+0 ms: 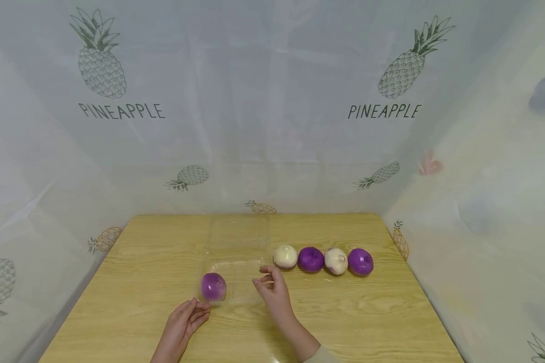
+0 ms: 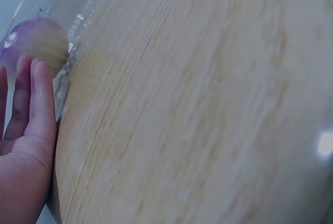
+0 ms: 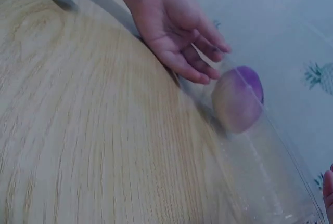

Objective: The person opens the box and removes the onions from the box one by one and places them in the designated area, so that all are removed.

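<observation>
A clear plastic clamshell box [image 1: 242, 282] lies on the table with its lid [image 1: 239, 234] folded back, away from the person. Inside its left end sits a purple-and-white turnip [image 1: 214, 287], also seen through the plastic in the left wrist view. My left hand [image 1: 187, 318] is at the box's front left corner, fingers extended and fingertips right at the rim beside the turnip. Over the box's right side, my right hand [image 1: 274, 295] holds thumb and index apart, with nothing between them. In the right wrist view, just a sliver of my right hand [image 3: 328, 193] shows.
To the right of the box, several turnips form a row: a pale one [image 1: 285, 256], a purple one [image 1: 311, 259], another pale one [image 1: 336, 261] and another purple one [image 1: 361, 262]. A pineapple-print curtain [image 1: 272, 126] surrounds the wooden table [image 1: 368, 312] at the back and sides.
</observation>
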